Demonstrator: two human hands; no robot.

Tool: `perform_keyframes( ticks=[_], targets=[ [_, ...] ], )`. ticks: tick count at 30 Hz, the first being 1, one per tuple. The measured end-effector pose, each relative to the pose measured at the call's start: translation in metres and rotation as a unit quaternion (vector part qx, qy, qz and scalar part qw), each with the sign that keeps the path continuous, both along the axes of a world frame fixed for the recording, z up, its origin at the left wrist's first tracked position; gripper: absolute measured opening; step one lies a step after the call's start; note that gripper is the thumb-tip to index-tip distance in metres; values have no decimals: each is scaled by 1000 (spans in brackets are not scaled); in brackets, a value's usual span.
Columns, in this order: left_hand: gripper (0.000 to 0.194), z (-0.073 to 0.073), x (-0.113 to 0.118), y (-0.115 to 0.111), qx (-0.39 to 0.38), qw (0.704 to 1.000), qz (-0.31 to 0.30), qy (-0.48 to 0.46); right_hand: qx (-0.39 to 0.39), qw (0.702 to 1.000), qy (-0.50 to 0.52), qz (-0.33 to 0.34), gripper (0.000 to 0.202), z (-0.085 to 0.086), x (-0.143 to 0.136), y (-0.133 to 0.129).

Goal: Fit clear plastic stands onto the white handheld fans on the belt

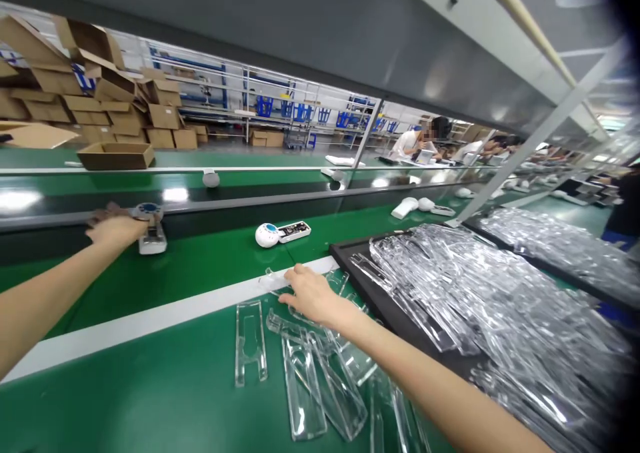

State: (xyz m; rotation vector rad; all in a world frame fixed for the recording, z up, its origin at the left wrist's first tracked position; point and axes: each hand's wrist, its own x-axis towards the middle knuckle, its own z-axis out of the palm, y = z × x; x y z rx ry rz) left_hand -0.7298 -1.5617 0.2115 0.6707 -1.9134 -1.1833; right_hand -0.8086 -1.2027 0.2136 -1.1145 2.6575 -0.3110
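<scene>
My left hand [113, 226] reaches out on the left, its fingers blurred and apart. Its thumb side meets a white handheld device [153, 243] with a round blue-marked head and an uncovered body. My right hand [314, 294] is over the near edge of the belt, with thumb and fingers on a clear plastic frame [270, 281], partly hidden by the hand. Below it lie several loose clear plastic frames [250, 340], overlapping one another. Farther off, a second white device [269, 235] rests on the green belt with its circuit board showing.
On the right, a black tray [350, 266] is heaped with clear plastic parts [465, 286]. A slanted metal post [525, 153] and an overhead grey beam [300, 33] frame the line. Cardboard boxes [115, 116] are stacked at the back left. A co-worker [413, 143] sits across the line.
</scene>
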Motion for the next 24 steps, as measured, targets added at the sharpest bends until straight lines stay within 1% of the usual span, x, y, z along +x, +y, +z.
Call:
perform_keyframes(
  ticks=[1,2,3,4,6,8,9,11,13,14,16,17,18,20,22,24],
  targets=[
    [44,5,-5,10,-2,999,11,-38,18,1000,12,11,31,-2,2,-4],
    [43,10,-13,26,-1,996,22,-90,32,999,24,20,27,-3,5,-9],
    [44,13,-25,45,19,984,-16,-175,43,998,35,27,25,-4,7,-13],
    [49,13,-39,66,42,972,-63,-222,51,997,45,32,24,-5,10,-15],
    [56,7,-70,108,84,954,-131,-257,59,996,57,38,26,-7,12,-16],
    [53,-7,-98,140,141,931,-179,-285,52,996,63,37,30,-7,10,-10],
    [50,-13,-108,150,161,925,-190,-287,42,996,65,33,32,-6,8,-6],
    [47,-23,-116,158,174,926,-198,-271,13,997,67,20,37,1,0,4],
    [52,-25,-112,153,152,941,-188,-238,-66,997,50,-6,40,10,-10,12],
    [55,-21,-106,149,126,953,-177,-213,-120,992,39,-25,40,16,-14,14],
    [59,-7,-90,142,66,977,-143,-143,-215,974,14,-75,39,25,-20,13],
    [58,3,-82,140,46,985,-129,-101,-241,966,3,-97,39,29,-20,10],
    [56,14,-73,141,42,990,-122,-60,-249,962,-4,-111,42,33,-18,5],
    [53,35,-55,149,84,988,-130,-1,-249,963,-4,-103,52,37,-10,-7],
    [51,53,-39,160,137,979,-151,20,-245,967,19,-70,59,38,4,-19],
    [51,63,-25,169,172,971,-164,19,-238,969,47,-54,55,37,18,-28]
  ],
)
